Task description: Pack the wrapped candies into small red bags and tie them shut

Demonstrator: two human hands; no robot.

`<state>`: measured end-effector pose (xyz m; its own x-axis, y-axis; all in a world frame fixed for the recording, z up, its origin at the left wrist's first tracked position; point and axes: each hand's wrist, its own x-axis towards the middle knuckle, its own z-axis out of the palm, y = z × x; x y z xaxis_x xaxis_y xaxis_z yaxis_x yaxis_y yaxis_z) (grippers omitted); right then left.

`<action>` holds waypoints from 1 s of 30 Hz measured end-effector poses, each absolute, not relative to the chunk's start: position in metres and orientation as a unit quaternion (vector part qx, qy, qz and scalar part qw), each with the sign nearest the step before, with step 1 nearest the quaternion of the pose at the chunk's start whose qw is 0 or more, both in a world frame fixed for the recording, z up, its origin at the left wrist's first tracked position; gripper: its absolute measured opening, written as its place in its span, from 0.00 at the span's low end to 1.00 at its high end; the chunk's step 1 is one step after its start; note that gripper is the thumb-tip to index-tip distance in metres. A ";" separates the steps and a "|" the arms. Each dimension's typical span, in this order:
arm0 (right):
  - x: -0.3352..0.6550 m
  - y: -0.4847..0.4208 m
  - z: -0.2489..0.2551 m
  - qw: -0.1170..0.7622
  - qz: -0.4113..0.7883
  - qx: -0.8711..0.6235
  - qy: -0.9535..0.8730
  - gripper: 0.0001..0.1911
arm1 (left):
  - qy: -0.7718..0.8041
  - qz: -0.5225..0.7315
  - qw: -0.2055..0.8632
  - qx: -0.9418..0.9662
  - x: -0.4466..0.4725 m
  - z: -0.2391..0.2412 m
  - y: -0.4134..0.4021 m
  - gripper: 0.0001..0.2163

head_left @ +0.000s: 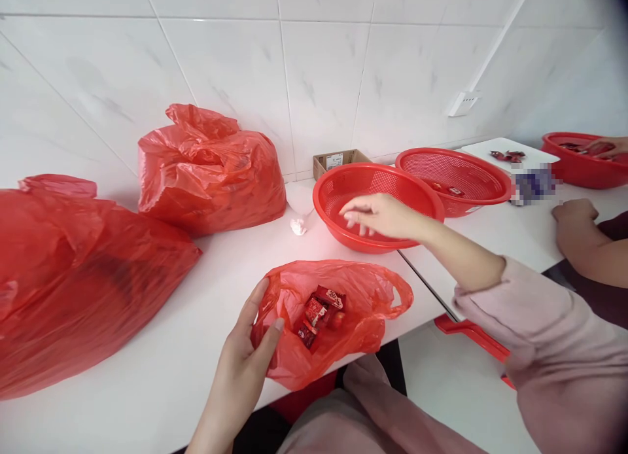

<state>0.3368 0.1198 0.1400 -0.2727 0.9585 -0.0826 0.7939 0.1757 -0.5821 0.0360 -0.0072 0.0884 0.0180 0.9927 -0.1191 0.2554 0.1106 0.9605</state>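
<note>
My left hand pinches the rim of a small open red plastic bag lying on the white table. Several red wrapped candies lie inside the bag. My right hand, sleeve in pale pink, reaches over the near red mesh basket, palm down, fingers loosely curled; whether they hold something is hidden. The basket looks nearly bare inside.
Two full tied red bags stand at the left. A second red basket, a small cardboard box and a crumpled white scrap sit behind. Another person's hands and a third basket are at the right.
</note>
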 end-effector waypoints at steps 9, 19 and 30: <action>0.406 0.178 0.089 -0.171 0.283 -0.689 -0.645 0.24 | 0.585 0.401 0.476 0.520 0.036 0.089 -0.012 0.35; 0.383 0.178 0.081 -0.050 0.433 -0.560 -0.704 0.19 | 0.584 0.394 0.494 0.510 0.038 0.087 -0.008 0.36; 0.373 0.177 0.102 0.059 0.369 -0.534 -0.759 0.17 | 0.586 0.388 0.478 0.527 0.038 0.090 -0.010 0.35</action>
<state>0.3729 0.1772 0.1016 -0.4236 0.8534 -0.3037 0.7660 0.1585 -0.6230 0.0377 -0.0102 0.0902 0.0121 0.9883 -0.1518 0.2461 0.1442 0.9585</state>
